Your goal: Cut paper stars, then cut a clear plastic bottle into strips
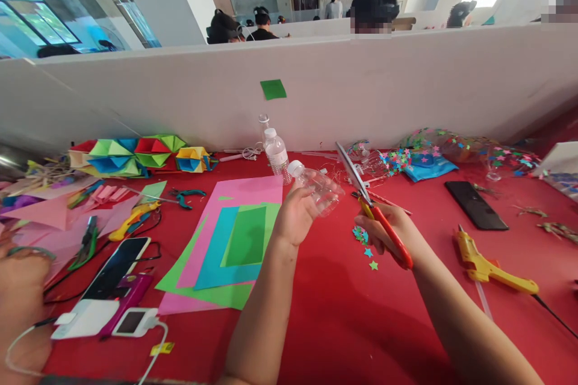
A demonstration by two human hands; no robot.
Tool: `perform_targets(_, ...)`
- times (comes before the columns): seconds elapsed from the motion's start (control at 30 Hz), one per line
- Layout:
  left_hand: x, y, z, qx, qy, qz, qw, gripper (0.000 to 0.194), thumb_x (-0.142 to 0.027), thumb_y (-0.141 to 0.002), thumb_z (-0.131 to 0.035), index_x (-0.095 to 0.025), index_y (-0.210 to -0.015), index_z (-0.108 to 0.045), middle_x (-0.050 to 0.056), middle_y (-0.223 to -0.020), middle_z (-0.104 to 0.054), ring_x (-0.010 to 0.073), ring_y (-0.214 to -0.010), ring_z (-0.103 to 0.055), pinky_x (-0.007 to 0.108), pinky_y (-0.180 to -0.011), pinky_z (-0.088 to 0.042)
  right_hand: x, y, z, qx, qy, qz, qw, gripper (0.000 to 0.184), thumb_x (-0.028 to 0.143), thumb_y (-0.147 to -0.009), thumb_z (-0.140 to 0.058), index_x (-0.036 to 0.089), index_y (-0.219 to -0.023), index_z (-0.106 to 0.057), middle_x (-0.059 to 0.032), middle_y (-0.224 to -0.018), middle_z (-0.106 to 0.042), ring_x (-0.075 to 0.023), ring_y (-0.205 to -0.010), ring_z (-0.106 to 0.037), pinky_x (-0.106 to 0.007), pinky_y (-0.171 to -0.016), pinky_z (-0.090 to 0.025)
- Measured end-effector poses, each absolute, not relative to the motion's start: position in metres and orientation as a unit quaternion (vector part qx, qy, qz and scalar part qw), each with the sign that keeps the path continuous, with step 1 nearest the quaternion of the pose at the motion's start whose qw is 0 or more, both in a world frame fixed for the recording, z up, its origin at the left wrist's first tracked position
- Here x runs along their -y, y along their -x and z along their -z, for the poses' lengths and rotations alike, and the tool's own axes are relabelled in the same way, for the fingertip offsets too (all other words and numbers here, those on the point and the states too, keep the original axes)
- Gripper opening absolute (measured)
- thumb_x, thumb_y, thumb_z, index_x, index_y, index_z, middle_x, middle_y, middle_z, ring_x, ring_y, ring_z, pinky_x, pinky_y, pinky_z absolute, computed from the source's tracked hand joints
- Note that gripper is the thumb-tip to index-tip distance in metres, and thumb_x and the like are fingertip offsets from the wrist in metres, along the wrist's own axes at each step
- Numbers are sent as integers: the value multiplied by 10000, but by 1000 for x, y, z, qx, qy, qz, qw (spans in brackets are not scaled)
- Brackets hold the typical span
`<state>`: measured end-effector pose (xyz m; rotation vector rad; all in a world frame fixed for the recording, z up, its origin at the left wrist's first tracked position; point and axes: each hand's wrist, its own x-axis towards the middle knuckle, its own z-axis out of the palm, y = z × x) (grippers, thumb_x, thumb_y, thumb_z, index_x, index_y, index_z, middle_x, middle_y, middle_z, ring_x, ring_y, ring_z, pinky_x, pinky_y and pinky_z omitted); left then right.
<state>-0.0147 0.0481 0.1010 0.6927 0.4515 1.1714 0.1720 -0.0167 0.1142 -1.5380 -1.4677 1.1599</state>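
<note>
My left hand [295,215] is closed around a clear plastic bottle [321,192] with a white cap, tilted so its base points right. Scissors [354,171] with red and yellow handles are gripped in my right hand [391,231], their blades pointing up and away, just right of the bottle. Small star-shaped paper pieces [361,236] lie on the red table beside my right hand. Left of my left forearm is a stack of coloured paper, with a green sheet [246,236] on top. Behind the held bottle stands another capped plastic bottle [276,153].
A yellow glue gun [487,261] and a black phone [476,204] lie on the right. Star-decorated clear plastic [451,144] lies along the white partition [180,90]. Folded paper shapes [130,156], pliers [187,197] and another phone [116,267] are on the left, near another person's hand [22,271].
</note>
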Motion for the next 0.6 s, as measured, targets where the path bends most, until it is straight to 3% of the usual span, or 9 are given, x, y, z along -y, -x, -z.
perform_targets(0.27,-43,1,-100,-146,-282,-472,823,284,-393,-836,-603,-168,-1008,-619,89,-988,-716,273,-1029,-676,466,-928,-520,5,-179,-105,556,606,-407,397,319,466,-704,-683,207,-640,-506,68,-433,-474,-114,-348,-475,-219,-378,-349)
perform_targets(0.6,-40,-13,-94,-145,-276,-428,849,282,-341,-931,-480,-171,-1088,-642,87,-1055,-726,233,-1055,-673,446,-969,-518,0,-186,-101,553,599,-392,426,269,400,-755,-573,220,-594,-455,56,-396,-472,-109,-323,-437,-224,-387,-360)
